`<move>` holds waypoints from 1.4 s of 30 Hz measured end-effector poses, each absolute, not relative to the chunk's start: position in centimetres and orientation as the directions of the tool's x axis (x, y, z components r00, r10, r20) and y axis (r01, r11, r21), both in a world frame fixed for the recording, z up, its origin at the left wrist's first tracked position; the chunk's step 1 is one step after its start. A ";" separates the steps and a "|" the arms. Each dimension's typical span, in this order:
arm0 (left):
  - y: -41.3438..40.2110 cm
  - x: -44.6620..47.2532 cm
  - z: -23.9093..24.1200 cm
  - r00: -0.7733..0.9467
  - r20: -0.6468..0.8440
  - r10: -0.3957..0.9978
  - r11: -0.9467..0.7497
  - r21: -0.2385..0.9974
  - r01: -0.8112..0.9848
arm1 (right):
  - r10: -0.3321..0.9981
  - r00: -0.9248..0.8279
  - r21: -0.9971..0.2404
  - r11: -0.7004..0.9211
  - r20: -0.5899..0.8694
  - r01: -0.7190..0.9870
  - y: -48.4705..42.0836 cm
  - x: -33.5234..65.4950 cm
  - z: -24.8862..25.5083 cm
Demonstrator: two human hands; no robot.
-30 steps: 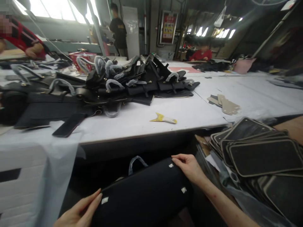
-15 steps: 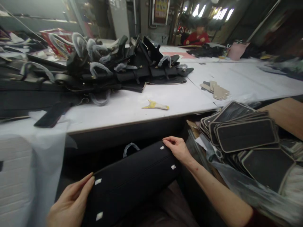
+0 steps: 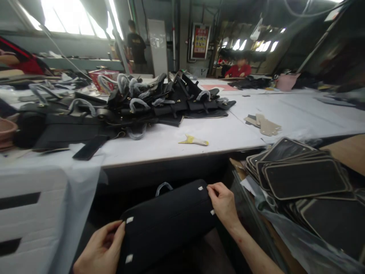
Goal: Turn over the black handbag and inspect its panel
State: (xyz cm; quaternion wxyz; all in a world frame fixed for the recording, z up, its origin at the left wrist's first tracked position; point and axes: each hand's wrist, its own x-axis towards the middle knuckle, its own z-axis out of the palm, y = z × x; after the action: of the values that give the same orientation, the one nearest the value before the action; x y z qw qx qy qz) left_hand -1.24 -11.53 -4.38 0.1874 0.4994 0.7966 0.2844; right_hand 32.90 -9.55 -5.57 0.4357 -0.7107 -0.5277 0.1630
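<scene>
The black bag [image 3: 168,219] lies bottom up in the person's lap, below the near edge of the table [image 3: 176,150]. Its long axis runs from near left to far right, between the two hands. The left hand [image 3: 99,249] clamps the near-left end, fingers curled over the edge beside two small white tabs [image 3: 129,220]. The right hand [image 3: 224,203] clamps the far-right end, fingertips pinching at the corner next to two more white tabs. The hands are well apart, one at each end; the left hand is nearer to the camera. A wrapped handle loop [image 3: 164,186] shows just past the bag's far side.

At the right, beside the right forearm, a stack of dark panels [image 3: 302,177] rests on a lower surface. On the table, a yellow scraper [image 3: 194,140] lies near the near edge. Farther back, a heap of black bags [image 3: 137,108] with wrapped handles covers the left and middle. Beige cut pieces [image 3: 265,125] lie toward the right.
</scene>
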 end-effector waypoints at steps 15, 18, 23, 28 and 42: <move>-10.5 -2.5 -4.0 -0.387 -0.219 0.896 0.424 0.685 0.592 | 0.918 0.396 -0.862 -0.184 0.021 0.473 -8.0 33.2 -3.9; -10.4 -2.9 -4.2 -0.364 -0.266 0.893 0.441 0.681 0.585 | 0.929 0.369 -0.854 -0.165 0.033 0.493 -7.7 33.3 -4.3; -10.0 -3.2 -4.9 -0.353 -0.300 0.886 0.442 0.774 0.454 | 0.940 0.339 -0.858 -0.191 -0.021 0.477 -7.5 33.9 -5.4; -9.6 -3.1 -4.5 -0.337 -0.370 0.866 0.478 0.812 0.335 | 0.928 0.334 -0.915 -0.269 -0.163 0.301 -6.9 34.7 -5.2; -9.1 -4.6 -5.8 -0.258 -0.481 0.838 0.517 0.851 0.093 | 0.932 0.276 -0.932 -0.298 -0.237 0.208 -7.1 34.8 -4.4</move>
State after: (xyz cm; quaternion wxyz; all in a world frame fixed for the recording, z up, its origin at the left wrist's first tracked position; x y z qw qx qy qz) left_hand -4.62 -9.08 -5.81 0.5118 0.3301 0.7046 0.3642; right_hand 34.79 -7.11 -4.41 0.4188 -0.6800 -0.4189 0.4321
